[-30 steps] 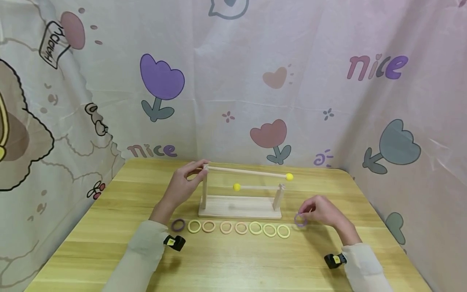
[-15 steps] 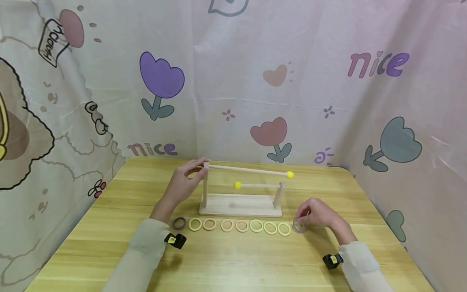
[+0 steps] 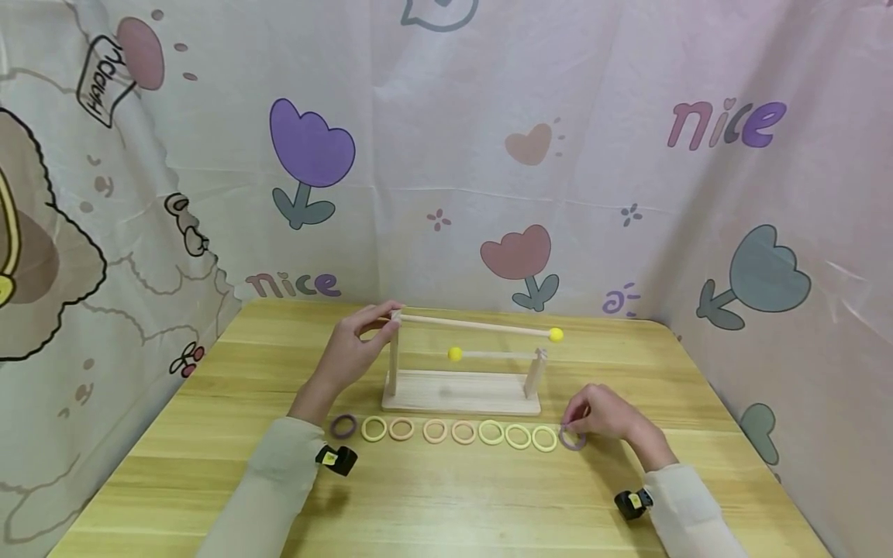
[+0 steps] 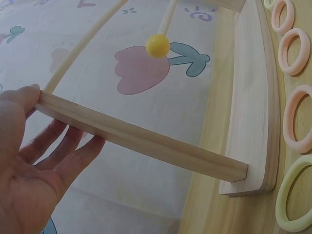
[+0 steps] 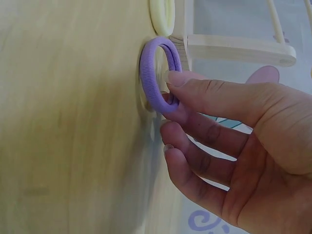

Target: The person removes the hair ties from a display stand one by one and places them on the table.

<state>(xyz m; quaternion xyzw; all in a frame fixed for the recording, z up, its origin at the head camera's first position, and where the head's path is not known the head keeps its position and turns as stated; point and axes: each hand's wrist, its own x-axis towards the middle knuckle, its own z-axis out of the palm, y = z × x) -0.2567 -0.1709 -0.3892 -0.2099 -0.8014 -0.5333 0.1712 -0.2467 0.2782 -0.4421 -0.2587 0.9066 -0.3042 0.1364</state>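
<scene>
In the head view, my left hand (image 3: pixel 346 353) holds the top of the taller left post of a wooden stand (image 3: pixel 460 391). Its thumb and fingers grip the end of that post (image 4: pixel 146 134) in the left wrist view. A long and a short rod, each tipped with a yellow ball (image 3: pixel 555 335), reach out from the posts. At the right end of a row of rings, my right hand (image 3: pixel 605 412) pinches a purple hair tie (image 5: pixel 150 80) between thumb and index finger. The hair tie stands tilted, its lower edge at or just above the table.
Several pale yellow and peach hair ties (image 3: pixel 518 448) lie in a row before the stand, with a dark purple hair tie (image 3: pixel 343 437) at the left end. Beneath is a wooden table (image 3: pixel 446 504). A printed curtain (image 3: pixel 418 116) hangs behind it.
My right hand has moved down and slightly left with the purple hair tie, bringing it beside the row's last yellow one. The left hand keeps its grip on the post.
</scene>
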